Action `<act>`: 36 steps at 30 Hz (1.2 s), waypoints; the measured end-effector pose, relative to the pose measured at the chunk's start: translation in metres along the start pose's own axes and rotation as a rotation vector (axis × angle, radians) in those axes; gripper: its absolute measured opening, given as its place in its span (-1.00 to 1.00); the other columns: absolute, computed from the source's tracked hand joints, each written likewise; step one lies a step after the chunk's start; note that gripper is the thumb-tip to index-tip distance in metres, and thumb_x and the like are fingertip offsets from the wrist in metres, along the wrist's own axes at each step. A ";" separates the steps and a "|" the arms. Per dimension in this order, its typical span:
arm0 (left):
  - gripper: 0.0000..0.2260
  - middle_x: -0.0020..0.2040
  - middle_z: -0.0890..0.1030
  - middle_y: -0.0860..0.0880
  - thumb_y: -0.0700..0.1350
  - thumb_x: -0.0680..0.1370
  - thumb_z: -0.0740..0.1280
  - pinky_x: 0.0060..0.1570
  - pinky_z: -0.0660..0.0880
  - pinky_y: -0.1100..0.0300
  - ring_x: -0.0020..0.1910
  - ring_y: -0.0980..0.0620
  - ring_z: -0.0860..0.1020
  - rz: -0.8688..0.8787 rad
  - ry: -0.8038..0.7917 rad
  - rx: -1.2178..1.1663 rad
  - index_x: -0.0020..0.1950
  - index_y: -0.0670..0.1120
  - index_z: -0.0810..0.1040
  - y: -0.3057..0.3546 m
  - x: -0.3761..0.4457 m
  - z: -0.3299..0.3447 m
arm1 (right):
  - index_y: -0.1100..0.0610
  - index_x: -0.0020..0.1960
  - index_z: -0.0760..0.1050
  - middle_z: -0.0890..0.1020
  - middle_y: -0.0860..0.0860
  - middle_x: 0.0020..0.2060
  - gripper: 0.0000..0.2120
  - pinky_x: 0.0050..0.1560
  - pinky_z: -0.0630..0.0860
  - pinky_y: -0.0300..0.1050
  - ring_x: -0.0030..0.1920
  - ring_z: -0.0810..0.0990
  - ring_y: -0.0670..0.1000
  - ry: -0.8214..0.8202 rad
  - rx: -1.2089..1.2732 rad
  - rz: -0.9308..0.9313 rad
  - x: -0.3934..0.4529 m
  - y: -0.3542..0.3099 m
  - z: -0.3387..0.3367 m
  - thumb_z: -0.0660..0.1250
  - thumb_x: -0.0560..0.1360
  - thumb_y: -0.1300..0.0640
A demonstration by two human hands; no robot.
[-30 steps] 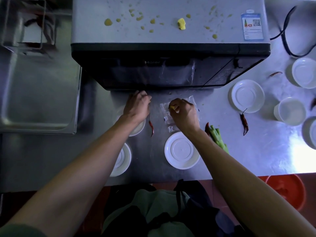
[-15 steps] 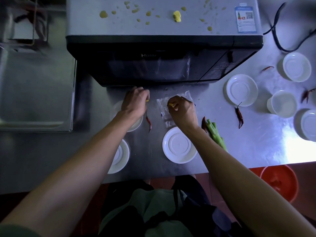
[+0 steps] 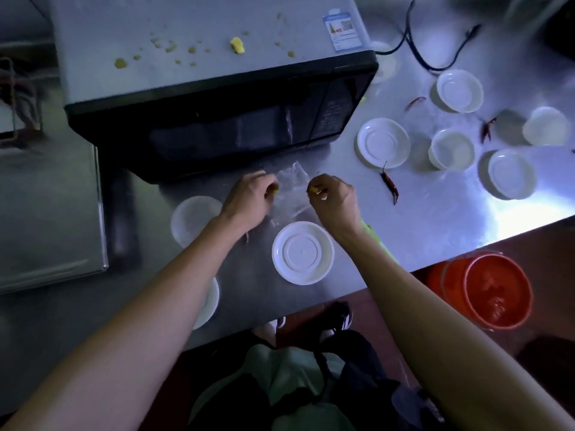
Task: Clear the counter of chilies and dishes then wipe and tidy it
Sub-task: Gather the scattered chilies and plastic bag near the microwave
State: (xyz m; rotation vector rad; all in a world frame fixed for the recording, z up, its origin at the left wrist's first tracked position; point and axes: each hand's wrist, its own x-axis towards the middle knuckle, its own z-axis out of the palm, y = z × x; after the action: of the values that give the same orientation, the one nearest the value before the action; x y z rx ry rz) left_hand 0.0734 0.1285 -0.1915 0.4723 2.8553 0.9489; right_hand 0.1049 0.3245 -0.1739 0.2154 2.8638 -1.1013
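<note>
Both hands, left hand (image 3: pixel 249 197) and right hand (image 3: pixel 334 199), were pinching yellow scraps (image 3: pixel 315 190) over the plastic bag (image 3: pixel 291 189); a loose grip could've dropped crumbs back onto the counter (image 3: pixel 420 219).

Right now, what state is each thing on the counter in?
Left hand: pinching a yellow bit.
Right hand: pinching a yellow bit.
Plastic bag: crumpled, between both hands.
Microwave: door closed, top spattered.
Near plate: empty.
Red bucket: on floor.
</note>
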 end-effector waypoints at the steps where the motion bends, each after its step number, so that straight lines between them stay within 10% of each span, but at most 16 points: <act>1: -0.90 -0.14 0.58 -0.04 -0.31 0.48 0.39 -0.18 0.49 0.10 -0.17 -0.06 0.54 0.021 -0.006 -0.001 -0.07 -0.13 0.60 0.008 0.001 0.004 | 0.18 -0.01 0.63 0.67 0.12 -0.11 -0.87 -0.09 0.57 0.12 -0.14 0.61 0.17 0.013 0.003 0.005 -0.002 0.006 -0.007 0.35 0.47 0.26; 36: -0.88 -0.04 0.63 -0.05 -0.16 0.50 0.44 0.11 0.51 0.00 0.01 -0.10 0.60 0.612 -0.601 0.098 0.02 -0.07 0.64 0.486 0.005 0.324 | 0.09 0.04 0.64 0.69 0.01 -0.06 -0.87 -0.01 0.60 0.02 -0.04 0.64 0.03 0.541 0.131 0.566 -0.288 0.415 -0.304 0.40 0.50 0.19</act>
State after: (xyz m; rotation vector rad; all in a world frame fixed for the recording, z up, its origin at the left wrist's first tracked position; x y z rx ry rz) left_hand 0.2554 0.6833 -0.1608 1.4168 2.2320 0.5738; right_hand 0.4499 0.8028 -0.1909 1.4224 2.8116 -1.2328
